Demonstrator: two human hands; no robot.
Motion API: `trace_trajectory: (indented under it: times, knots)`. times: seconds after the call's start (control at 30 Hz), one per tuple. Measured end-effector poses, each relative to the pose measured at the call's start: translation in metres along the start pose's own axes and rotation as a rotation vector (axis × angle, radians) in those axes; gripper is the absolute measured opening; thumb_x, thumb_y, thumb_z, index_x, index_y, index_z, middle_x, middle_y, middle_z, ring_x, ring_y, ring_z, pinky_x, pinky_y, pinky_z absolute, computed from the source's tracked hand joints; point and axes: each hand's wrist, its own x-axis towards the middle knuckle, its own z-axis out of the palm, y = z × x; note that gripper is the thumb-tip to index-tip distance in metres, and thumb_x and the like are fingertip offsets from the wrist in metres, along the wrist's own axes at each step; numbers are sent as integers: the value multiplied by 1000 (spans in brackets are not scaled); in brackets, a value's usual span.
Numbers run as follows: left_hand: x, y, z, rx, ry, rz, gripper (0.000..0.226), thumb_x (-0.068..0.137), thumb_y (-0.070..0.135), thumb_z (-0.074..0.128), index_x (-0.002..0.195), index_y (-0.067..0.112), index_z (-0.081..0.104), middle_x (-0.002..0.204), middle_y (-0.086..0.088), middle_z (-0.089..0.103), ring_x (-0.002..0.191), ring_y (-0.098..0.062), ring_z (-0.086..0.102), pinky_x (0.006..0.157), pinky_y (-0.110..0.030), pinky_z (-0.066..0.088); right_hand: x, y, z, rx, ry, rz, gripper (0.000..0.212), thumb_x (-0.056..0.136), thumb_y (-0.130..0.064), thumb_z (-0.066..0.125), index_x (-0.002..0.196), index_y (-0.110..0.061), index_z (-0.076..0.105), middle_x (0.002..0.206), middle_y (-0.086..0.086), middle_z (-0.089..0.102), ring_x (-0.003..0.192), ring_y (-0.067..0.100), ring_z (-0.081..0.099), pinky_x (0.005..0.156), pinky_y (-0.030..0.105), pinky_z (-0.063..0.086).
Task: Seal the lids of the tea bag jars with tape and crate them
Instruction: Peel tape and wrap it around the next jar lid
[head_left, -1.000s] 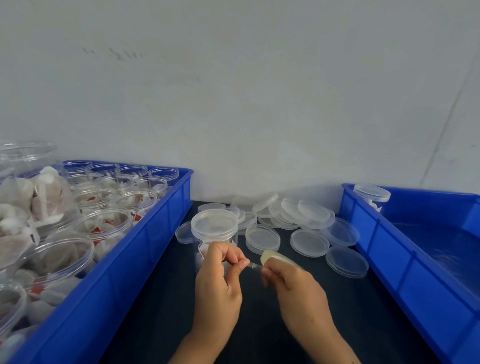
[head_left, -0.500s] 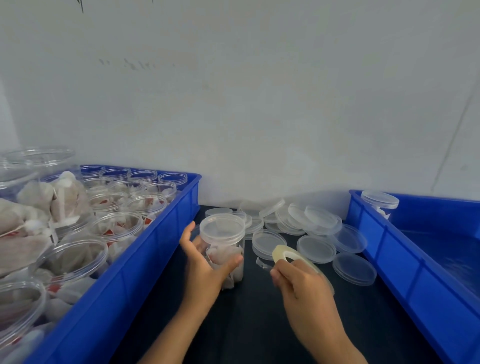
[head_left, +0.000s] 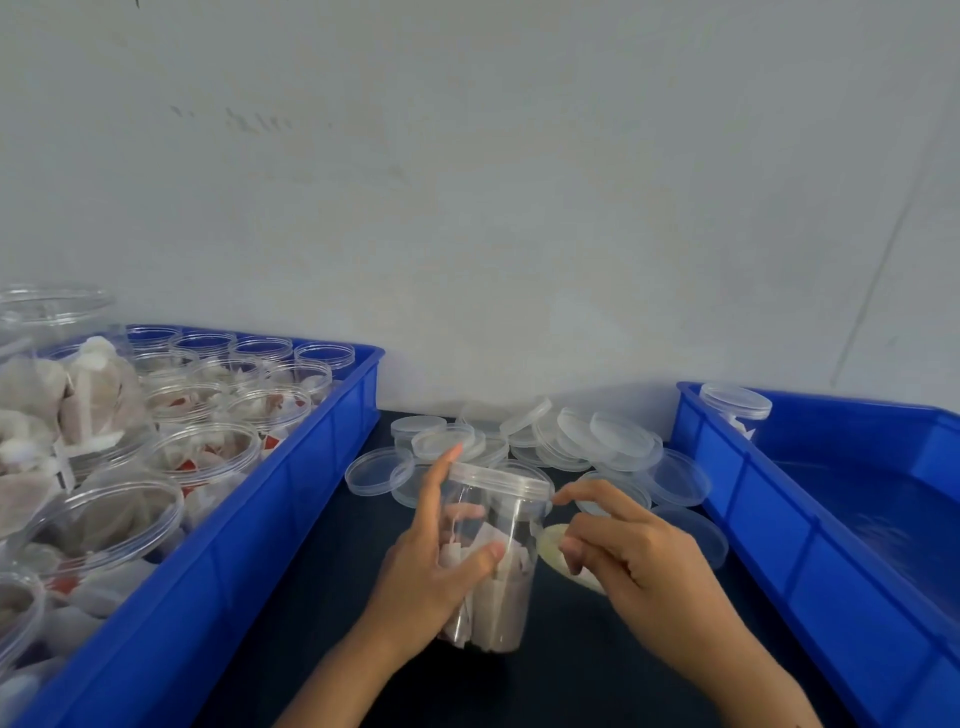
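Head view: I see the jar (head_left: 491, 561) at centre over the dark worktop (head_left: 311, 597), long axis near-vertical, lid (head_left: 498, 480) uppermost, tilted slightly. It is clear plastic; tea bags show inside. My left hand (head_left: 441, 566) grips its body, forefinger raised. My right hand (head_left: 631, 551) holds the tape roll (head_left: 553, 543), fingers (head_left: 582, 493) pinching at the lid rim.

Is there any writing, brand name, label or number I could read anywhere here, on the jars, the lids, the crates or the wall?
No text can be read.
Wall: faint dark smudges at upper left, too blurred to tell if they are writing.
Jar in the hands: clear, no label shows.
Tea bags in the left crate: small red tags, nothing readable.
Loose lids and right crate: plain.
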Motion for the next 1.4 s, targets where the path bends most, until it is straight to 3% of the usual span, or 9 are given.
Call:
trace_trajectory:
  times: [0.13, 0.3, 0.43, 0.57, 0.77, 0.97, 1.23, 1.33, 1.4]
  knots:
    - [-5, 8, 4, -23, -31, 88, 84, 74, 61, 59, 136, 72, 5, 136, 45, 31, 128, 10, 39, 99, -22, 35, 0, 0, -5, -10, -67, -14, 36, 91, -52, 37, 72, -29, 56, 125, -34, 37, 71, 12, 58, 61, 28, 49]
    - [-7, 10, 8, -94, -2, 240, 54, 81, 18, 62, 122, 52, 51, 154, 32, 14, 142, 9, 16, 110, -32, 25, 2, -5, -8, -12, -135, 23, 55, 79, -69, 20, 78, -32, 61, 125, -35, 28, 78, 7, 60, 70, 24, 48]
    - [-6, 7, 6, -89, 13, 249, 23, 85, 41, 65, 106, 46, 60, 153, 35, 13, 136, 19, 17, 100, -15, 29, 3, -12, -3, 10, -144, 18, 43, 85, -61, 28, 80, -33, 60, 122, -30, 28, 82, 4, 56, 71, 24, 48]
    - [-5, 9, 2, -122, 19, 221, 48, 81, 37, 72, 118, 54, 46, 140, 42, 32, 128, 21, 32, 89, 4, 32, 3, -17, 0, 29, -137, 31, 42, 83, -64, 25, 77, -36, 56, 125, -30, 27, 82, 3, 56, 73, 23, 48]
    - [-3, 12, -4, -161, 159, 184, 84, 62, 52, 82, 130, 51, 32, 124, 29, 59, 116, 5, 56, 88, -4, 40, 3, -21, -16, 165, -134, 33, 43, 78, -68, 28, 80, -36, 57, 132, -39, 31, 95, 0, 57, 80, 22, 48]
    - [1, 10, -8, -280, 157, 104, 72, 57, 56, 78, 121, 50, 44, 115, 13, 69, 103, -13, 67, 89, -43, 50, 15, -21, -45, -45, -196, 15, 43, 87, -57, 31, 68, -26, 54, 130, -51, 29, 81, -15, 54, 66, 16, 42]
    - [1, 10, -5, -396, 105, 107, 38, 82, 37, 67, 117, 39, 51, 116, 9, 67, 109, -13, 65, 86, -26, 53, 38, -20, -27, 18, -333, 54, 35, 97, -40, 46, 70, -22, 60, 122, -47, 40, 86, -1, 55, 79, 26, 46]
    - [1, 16, -3, -246, 163, 229, 7, 90, 36, 56, 97, 38, 58, 136, 30, 50, 131, 8, 42, 100, -10, 39, 40, -19, -24, 73, -311, 62, 33, 96, -39, 48, 69, -25, 60, 120, -45, 42, 90, 2, 57, 83, 32, 48]
    - [1, 17, -2, -143, 149, 252, 12, 92, 41, 50, 90, 38, 62, 144, 32, 39, 138, 9, 28, 106, -12, 30, 42, -19, -24, 98, -292, 59, 32, 96, -38, 50, 69, -25, 60, 118, -41, 47, 90, 3, 58, 84, 36, 49]
